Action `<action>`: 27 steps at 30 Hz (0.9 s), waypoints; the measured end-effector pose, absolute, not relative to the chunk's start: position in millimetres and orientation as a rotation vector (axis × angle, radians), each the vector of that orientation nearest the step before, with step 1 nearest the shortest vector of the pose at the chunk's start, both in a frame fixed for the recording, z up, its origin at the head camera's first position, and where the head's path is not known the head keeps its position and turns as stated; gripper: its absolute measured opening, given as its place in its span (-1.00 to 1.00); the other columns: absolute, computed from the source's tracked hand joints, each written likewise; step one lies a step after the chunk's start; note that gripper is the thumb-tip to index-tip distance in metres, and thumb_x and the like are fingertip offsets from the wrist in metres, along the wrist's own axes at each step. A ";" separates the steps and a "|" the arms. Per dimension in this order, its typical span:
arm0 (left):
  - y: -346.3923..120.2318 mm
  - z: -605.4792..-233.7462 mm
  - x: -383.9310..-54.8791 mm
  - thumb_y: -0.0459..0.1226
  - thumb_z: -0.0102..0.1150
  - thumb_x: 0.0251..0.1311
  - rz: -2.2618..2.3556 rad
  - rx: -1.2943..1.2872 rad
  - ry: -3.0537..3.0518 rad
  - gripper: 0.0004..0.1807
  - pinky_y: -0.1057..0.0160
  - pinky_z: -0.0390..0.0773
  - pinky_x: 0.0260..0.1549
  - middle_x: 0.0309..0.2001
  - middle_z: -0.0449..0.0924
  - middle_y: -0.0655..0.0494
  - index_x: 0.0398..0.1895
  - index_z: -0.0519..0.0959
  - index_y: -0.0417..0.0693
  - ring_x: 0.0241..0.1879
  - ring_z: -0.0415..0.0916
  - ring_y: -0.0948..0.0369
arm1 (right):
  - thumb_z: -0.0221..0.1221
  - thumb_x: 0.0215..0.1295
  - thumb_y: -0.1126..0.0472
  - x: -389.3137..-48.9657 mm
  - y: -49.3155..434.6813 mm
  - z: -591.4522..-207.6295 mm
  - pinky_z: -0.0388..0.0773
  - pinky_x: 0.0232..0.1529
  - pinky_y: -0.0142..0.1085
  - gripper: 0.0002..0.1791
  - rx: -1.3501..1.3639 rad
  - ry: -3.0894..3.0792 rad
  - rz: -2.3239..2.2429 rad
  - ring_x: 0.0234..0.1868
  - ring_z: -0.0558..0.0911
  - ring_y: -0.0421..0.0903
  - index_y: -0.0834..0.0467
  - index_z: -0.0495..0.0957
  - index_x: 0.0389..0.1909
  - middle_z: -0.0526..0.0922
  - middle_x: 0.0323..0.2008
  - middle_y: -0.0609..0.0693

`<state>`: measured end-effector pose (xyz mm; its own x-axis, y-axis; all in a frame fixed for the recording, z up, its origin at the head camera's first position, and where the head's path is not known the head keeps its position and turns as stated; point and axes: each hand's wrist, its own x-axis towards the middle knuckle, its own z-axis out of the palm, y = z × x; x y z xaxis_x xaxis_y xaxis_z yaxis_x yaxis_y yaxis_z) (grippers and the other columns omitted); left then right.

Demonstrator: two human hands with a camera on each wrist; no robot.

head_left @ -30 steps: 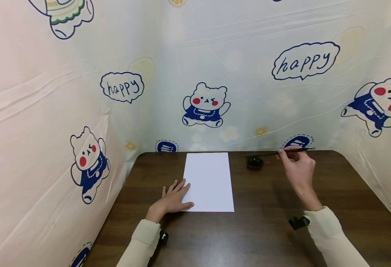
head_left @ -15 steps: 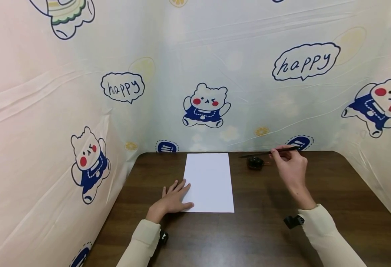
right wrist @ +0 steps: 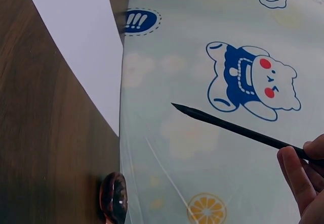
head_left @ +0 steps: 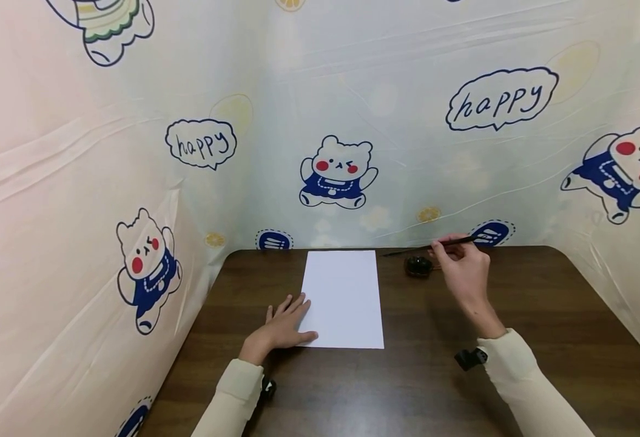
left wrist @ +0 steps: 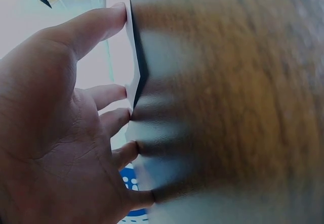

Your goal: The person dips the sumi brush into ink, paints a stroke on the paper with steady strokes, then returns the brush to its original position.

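Observation:
A sheet of white paper [head_left: 347, 297] lies upright on the brown table. My left hand [head_left: 278, 328] rests on its lower left part with fingers spread; in the left wrist view the fingertips [left wrist: 119, 12] press down along the paper and table. My right hand [head_left: 466, 276] pinches a thin black writing brush [right wrist: 228, 126] by the handle, thumb against the fingers. Held nearly level, the brush points left, its dark tip above the table near the paper's top right corner. Below the brush stands a small glossy dark pot [head_left: 418, 266] with a reddish-brown handle, partly behind the right hand.
The wooden table [head_left: 352, 388] ends at a pale printed curtain [head_left: 396, 152] that rises at the back and both sides. Cuffs of light sleeves [head_left: 508, 361] and black wrist cameras sit behind the hands.
My right hand has moved left with the brush, over the dark pot, bringing the tip closer to the paper. The left hand and the paper have stayed put.

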<state>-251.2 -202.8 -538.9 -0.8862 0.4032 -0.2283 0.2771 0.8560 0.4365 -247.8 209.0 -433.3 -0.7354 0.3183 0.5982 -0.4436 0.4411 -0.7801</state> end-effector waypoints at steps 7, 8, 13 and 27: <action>-205.2 -552.3 -255.9 0.37 0.24 0.28 0.533 0.506 2.728 0.10 -0.57 -0.38 0.52 0.78 -0.16 0.09 0.75 0.07 0.15 0.75 -0.32 -0.14 | 0.36 0.41 0.38 -247.1 194.0 -427.8 0.58 -0.38 -0.67 -0.88 0.118 -1.983 1.401 -0.41 0.73 -0.48 0.40 0.70 -0.19 0.81 -0.33 0.34; -205.6 -553.7 -256.3 0.37 0.24 0.28 0.538 0.511 2.735 0.10 -0.58 -0.37 0.52 0.78 -0.14 0.08 0.75 0.08 0.13 0.75 -0.30 -0.15 | 0.35 0.40 0.40 -245.2 190.6 -424.6 0.58 -0.37 -0.67 -0.89 0.127 -1.979 1.406 -0.41 0.74 -0.46 0.43 0.69 -0.19 0.81 -0.33 0.36; -203.8 -544.3 -253.2 0.32 0.25 0.31 0.524 0.493 2.715 0.08 -0.57 -0.36 0.53 0.78 -0.15 0.05 0.75 0.07 0.10 0.75 -0.30 -0.16 | 0.33 0.39 0.46 -239.5 176.4 -412.6 0.56 -0.32 -0.70 -0.90 0.167 -1.979 1.374 -0.40 0.73 -0.48 0.46 0.67 -0.20 0.79 -0.33 0.41; -206.8 -553.1 -256.8 0.35 0.26 0.27 0.569 0.500 2.726 0.11 -0.55 -0.40 0.53 0.78 -0.17 0.09 0.75 0.07 0.13 0.76 -0.33 -0.13 | 0.38 0.42 0.31 -264.7 162.4 -431.9 0.67 -0.31 -0.58 -0.88 0.258 -1.968 1.440 -0.38 0.72 -0.53 0.32 0.71 -0.19 0.83 -0.33 0.25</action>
<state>-256.8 -206.8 -553.1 -0.8905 0.3945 -0.2269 0.2708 0.8600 0.4325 -264.7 162.4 -431.9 -0.7520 0.2239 0.6200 -0.5232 0.3694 -0.7680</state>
